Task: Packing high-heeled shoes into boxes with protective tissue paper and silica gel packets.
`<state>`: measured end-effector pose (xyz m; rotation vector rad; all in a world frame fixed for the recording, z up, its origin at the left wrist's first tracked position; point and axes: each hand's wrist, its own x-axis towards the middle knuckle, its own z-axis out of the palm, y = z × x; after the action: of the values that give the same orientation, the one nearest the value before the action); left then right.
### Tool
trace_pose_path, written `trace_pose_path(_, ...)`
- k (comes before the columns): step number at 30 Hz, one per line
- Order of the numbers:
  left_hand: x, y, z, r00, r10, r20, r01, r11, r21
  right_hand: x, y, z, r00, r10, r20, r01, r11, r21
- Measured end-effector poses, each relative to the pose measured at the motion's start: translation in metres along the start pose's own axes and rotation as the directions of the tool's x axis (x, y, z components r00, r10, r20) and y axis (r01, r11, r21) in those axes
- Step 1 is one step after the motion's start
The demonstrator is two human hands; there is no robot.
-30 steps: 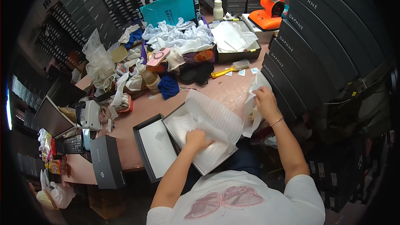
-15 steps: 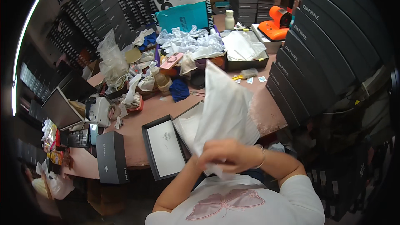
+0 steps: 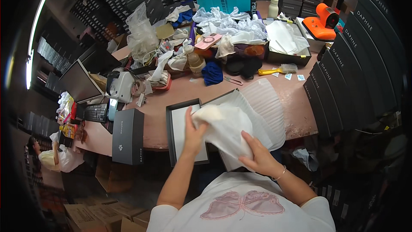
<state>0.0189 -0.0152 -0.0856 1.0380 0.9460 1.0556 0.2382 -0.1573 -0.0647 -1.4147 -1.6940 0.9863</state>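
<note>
A white wrapped bundle [image 3: 227, 124] in thin, slightly see-through material lies between my hands, above an open dark box [image 3: 231, 163]. Something pale cream shows faintly through its far left end; what it is I cannot make out. My left hand [image 3: 195, 133] grips that left end, thumb and fingers apart around it. On the near right end, my right hand [image 3: 261, 157] holds the bundle between thumb and fingers. White ribbed wrapping sheets [image 3: 268, 107] fan out from the box's right side. Left of it sits another dark box part [image 3: 170, 135] with a white inside.
A closed dark box [image 3: 128, 135] stands at the table's left edge. Tall stacks of dark boxes [image 3: 330, 90] rise on the right. Behind lie a yellow-handled brush [image 3: 277, 69], a blue cloth [image 3: 212, 74], a pink phone [image 3: 208, 41] and crumpled white paper [image 3: 231, 23]. Another person [image 3: 60, 157] sits far left.
My hands were together at the near side with the white bundle raised upright. Now they are apart, and the bundle is lowered flatter over the box. The whole view has shifted too.
</note>
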Motion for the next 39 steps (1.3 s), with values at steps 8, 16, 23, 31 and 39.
trace_pose_path(8, -0.015, -0.065, 0.014, 0.893, 0.327, 0.309, -0.447, 0.554, 0.702, 0.042, 0.050, 0.022, 0.986, 0.066, -0.150, -0.132, 0.865, -0.483)
trace_pose_path(16, -0.029, -0.114, -0.066, 0.996, 0.068, -0.057, 0.024, 0.407, 0.913, 0.063, 0.073, 0.041, 0.990, 0.051, -0.130, -0.132, 0.650, -0.748)
trace_pose_path(23, -0.048, -0.004, -0.084, 0.986, 0.067, -0.151, 0.024, 0.844, 0.535, -0.010, 0.032, -0.072, 0.904, 0.402, 0.148, -0.347, 0.890, -0.295)
trace_pose_path(31, -0.065, 0.082, -0.006, 0.937, 0.313, -0.155, -0.337, 0.926, -0.169, 0.051, 0.068, 0.000, 0.976, -0.153, -0.155, 0.127, 0.978, -0.163)
trace_pose_path(39, -0.049, -0.028, 0.053, 0.960, -0.099, 0.264, 0.238, 0.786, -0.571, 0.017, 0.109, -0.064, 0.973, 0.216, -0.086, 0.017, 0.305, 0.952)
